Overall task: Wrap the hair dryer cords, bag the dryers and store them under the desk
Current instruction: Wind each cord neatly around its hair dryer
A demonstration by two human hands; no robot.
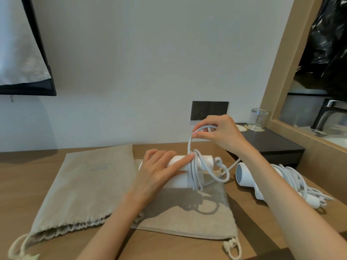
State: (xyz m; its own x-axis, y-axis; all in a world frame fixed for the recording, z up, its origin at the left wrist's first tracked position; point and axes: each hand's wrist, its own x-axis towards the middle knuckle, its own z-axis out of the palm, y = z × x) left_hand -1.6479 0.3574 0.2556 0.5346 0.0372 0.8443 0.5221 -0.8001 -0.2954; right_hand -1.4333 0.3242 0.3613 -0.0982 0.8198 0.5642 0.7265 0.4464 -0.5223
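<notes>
Wooden desk (28, 177) against a pale wall, two cloth bags (84, 184) lying flat on it. Your left hand (159, 169) grips the dryer (179, 160) just above the right-hand bag (187, 218), forefinger pinning the turns wound round it. Your right hand (221, 132) pinches a loop of cord (189, 145) above — some slack is left to wind. A second dryer (246, 175) lies at your right, its cord bunched loosely beside it. Neither is bagged or stored yet.

No words or numbers can be read here. The cloth bag (84, 184) on the left has a faint pale mark printed near its middle. It is too blurry to tell what it says, or if it is writing at all.
</notes>
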